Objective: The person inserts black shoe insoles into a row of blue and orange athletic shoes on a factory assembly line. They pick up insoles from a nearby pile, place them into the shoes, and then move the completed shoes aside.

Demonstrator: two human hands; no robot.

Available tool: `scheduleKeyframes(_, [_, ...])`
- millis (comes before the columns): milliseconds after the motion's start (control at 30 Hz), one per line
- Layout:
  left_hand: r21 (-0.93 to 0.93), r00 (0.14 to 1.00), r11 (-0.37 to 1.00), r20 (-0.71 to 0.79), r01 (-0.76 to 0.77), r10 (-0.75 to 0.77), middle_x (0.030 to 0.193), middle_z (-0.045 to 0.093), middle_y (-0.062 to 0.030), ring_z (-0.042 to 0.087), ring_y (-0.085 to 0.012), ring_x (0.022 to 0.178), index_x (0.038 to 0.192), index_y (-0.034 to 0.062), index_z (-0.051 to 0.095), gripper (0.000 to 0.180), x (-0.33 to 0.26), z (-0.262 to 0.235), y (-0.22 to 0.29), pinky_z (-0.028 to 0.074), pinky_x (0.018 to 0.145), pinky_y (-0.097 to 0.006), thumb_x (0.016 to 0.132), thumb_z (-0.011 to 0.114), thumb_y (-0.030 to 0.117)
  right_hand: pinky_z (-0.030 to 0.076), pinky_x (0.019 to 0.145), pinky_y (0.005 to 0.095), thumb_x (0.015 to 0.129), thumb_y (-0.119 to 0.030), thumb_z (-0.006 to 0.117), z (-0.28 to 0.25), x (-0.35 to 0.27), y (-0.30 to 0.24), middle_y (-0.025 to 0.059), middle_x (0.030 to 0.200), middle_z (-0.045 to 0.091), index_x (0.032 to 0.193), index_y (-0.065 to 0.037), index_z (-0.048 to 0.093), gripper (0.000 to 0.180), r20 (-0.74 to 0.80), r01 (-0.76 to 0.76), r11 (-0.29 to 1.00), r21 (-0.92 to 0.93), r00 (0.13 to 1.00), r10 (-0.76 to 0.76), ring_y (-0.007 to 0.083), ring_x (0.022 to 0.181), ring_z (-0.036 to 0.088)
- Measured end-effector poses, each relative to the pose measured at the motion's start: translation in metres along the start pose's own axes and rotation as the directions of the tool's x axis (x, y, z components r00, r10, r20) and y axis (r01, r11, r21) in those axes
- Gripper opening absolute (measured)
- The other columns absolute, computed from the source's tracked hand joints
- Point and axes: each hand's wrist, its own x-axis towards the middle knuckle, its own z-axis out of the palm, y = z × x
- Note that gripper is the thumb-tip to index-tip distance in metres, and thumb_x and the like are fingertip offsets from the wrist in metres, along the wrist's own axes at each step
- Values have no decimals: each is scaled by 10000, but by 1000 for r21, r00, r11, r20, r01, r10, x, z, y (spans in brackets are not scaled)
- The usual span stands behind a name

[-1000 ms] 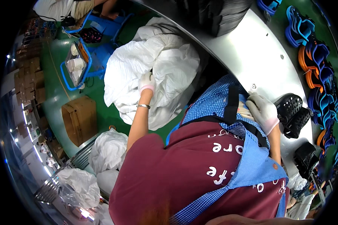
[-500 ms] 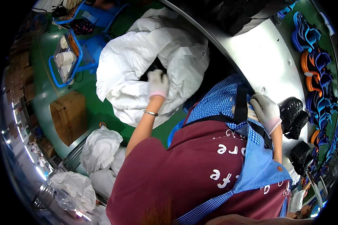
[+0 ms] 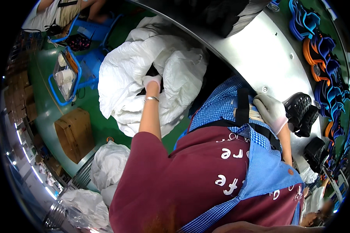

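A large white woven sack stands on the left with its mouth gathered into a dark gap. My left hand, in a white glove with a pink cuff, reaches into that gap. Its fingers are hidden inside, so I cannot see what they touch. My right hand, also gloved, is at the metal table's edge beside the blue checked apron. Those fingers are curled together, and whatever they hold is out of sight. Just right of it, black perforated clogs sit on the metal table.
A brown cardboard box and stuffed white bags are on the green floor at left. Behind them is a blue-framed chair with a tray. Blue and orange shoe pieces line the far right. Another person is at upper left.
My left hand has gone deeper into the sack's mouth, its fingers passing out of sight. The right hand stays beside the apron. The whole view has shifted slightly.
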Motion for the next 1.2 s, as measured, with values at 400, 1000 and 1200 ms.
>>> scheduleKeyframes(400, [-672, 902, 640, -99, -373, 421, 1213, 626, -135, 609, -227, 1089, 1315, -23, 525, 618, -50, -62, -54, 473, 962, -335, 796, 779, 197, 518, 760, 407, 913, -193, 565, 2, 0, 14, 166, 972, 673, 965, -42, 681, 197, -10, 62, 998, 24, 998, -62, 346, 873, 653])
scheduleKeyframes(1000, [-949, 554, -168, -293, -266, 779, 1372, 539, -85, 525, -256, 1254, 1408, 62, 445, 588, -169, -229, -38, 411, 1092, -455, 921, 667, 307, 517, 733, 415, 902, -224, 574, 4, 6, 14, 155, 879, 664, 931, -63, 668, 189, -57, 205, 978, 37, 978, -203, 336, 808, 650])
scheduleKeyframes(1200, [-948, 630, -319, -243, 8, 738, 1361, 556, -110, 605, -301, 1152, 1374, 80, 493, 494, -221, -201, 16, 501, 990, -524, 977, 543, 370, 528, 916, 360, 802, -173, 742, -36, 13, -63, 175, 1128, 661, 1268, 13, 568, 531, -48, 333, 773, 540, 929, -367, 258, 1027, 668])
